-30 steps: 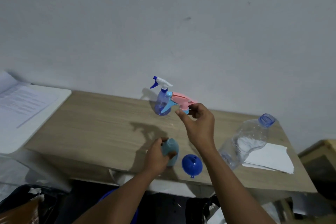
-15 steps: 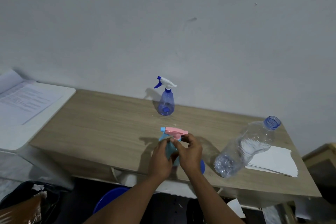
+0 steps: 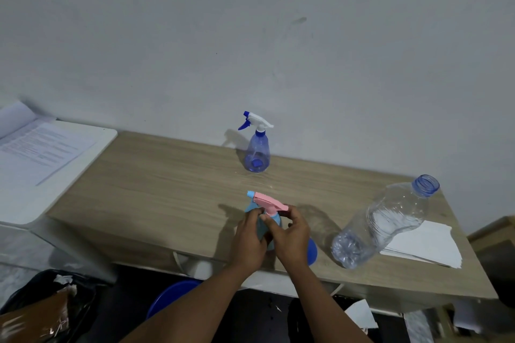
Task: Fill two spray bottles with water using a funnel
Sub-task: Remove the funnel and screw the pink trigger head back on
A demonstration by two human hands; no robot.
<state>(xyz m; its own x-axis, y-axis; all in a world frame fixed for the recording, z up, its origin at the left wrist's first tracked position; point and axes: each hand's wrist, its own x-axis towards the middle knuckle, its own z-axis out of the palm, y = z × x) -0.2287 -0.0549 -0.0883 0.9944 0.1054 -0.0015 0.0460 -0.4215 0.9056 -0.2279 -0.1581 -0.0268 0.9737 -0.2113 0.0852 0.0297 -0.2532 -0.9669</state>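
Observation:
A light blue spray bottle [image 3: 252, 207] stands near the front edge of the wooden table [image 3: 156, 189]. My left hand [image 3: 248, 237] wraps around its body. My right hand [image 3: 288, 234] pinches the collar of the pink spray head [image 3: 269, 200] sitting on the bottle's neck. A blue funnel [image 3: 312, 252] lies on the table behind my right hand, mostly hidden. A second, clear blue spray bottle [image 3: 257, 152] with a white and blue head stands at the back by the wall. An open clear water bottle [image 3: 387, 220], partly filled, stands at the right.
White paper sheets [image 3: 429, 242] lie under and right of the water bottle. A white board with printed papers [image 3: 41, 153] adjoins the table on the left. A blue bucket [image 3: 170, 298] and bags sit on the floor below.
My right hand carried the pink spray head down from the air onto the light blue bottle. Both hands now stay closed around the bottle's neck.

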